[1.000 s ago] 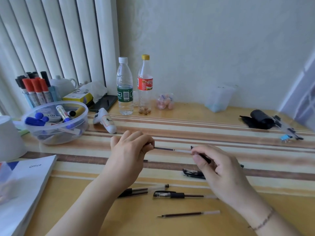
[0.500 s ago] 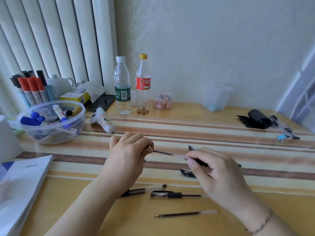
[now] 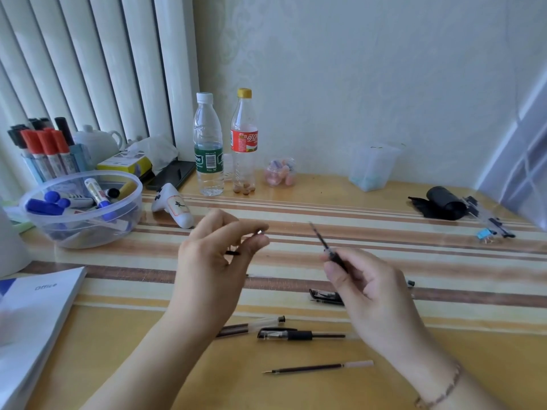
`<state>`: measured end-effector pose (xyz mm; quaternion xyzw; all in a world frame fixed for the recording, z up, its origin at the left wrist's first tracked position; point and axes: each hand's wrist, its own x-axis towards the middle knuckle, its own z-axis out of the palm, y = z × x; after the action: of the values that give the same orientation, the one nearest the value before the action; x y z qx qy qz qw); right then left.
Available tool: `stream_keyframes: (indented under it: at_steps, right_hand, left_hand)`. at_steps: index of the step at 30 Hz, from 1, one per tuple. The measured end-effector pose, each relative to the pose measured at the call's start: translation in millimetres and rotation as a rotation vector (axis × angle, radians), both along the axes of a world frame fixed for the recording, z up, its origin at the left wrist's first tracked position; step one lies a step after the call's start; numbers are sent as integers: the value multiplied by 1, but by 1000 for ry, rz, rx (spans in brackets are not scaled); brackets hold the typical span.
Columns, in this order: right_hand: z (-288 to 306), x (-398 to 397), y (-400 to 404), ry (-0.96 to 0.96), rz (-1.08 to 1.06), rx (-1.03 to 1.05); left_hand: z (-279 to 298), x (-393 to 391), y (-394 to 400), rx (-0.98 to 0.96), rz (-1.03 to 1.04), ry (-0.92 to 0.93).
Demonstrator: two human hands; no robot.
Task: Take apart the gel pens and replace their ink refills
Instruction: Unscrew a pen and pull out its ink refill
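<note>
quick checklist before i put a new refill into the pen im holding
1. Pen split in two: ok. The left hand pinches a small silver-tipped piece, and the right hand grips the dark pen part, well apart.
2. Old refill out of the held part: cannot tell, it is blurred and partly hidden by fingers.
3. Loose refill within reach: ok. A refill lies on the table near the right wrist.
4. That refill is the fresh one: cannot tell.
5. A hand free to pick it up: not ok, both hold parts.
6. Other pens out of the way: ok. The capped pen lies flat between the arms.
</note>
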<state>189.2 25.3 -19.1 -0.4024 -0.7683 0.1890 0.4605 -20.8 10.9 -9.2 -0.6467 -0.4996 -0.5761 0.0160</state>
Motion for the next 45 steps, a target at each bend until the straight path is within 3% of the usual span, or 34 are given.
stream_keyframes:
  at_steps: [2, 8, 19, 27, 39, 45]
  right_hand:
    - [2, -1, -2, 62, 25, -1]
    - [-1, -1, -4, -192, 55, 73]
    - [0, -1, -7, -283, 22, 104]
    - [9, 0, -11, -628, -132, 220]
    - [12, 3, -15, -543, -83, 32]
    - [10, 3, -11, -526, -74, 43]
  left_hand:
    - [-2, 4, 0, -64, -58, -9]
    - [-2, 11, -3, -111, -153, -41]
    - [-3, 13, -4, -125, -207, 74]
    - [-11, 11, -5, -189, -164, 431]
    - [-15, 11, -2, -182, -196, 366]
    - [-14, 10, -1, -174, -191, 367]
